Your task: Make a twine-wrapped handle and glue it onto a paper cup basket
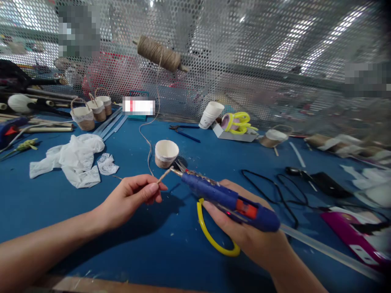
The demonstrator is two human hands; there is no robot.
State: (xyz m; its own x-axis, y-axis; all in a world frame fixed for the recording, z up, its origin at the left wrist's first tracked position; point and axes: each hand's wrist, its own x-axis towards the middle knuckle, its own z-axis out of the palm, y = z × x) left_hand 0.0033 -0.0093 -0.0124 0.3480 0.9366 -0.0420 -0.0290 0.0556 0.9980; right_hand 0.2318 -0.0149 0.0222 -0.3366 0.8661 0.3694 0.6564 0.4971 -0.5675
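Left hand (141,193) pinches twine (163,176), right hand (247,235) grips a glue gun (218,190); the wrapped, lace-trimmed central cup (165,156) has no handle.

The blue glue gun (226,196) hides most fingers of the right hand (253,238), and together they cover part of the yellow-handled scissors (210,240). Fingertips of the left hand (136,194) conceal a stretch of twine (164,176). Both forearms run out of frame. Print on the stacked paper cups (211,114) is too small to read. The magenta object (345,228) is blurred and cut off by the right edge.
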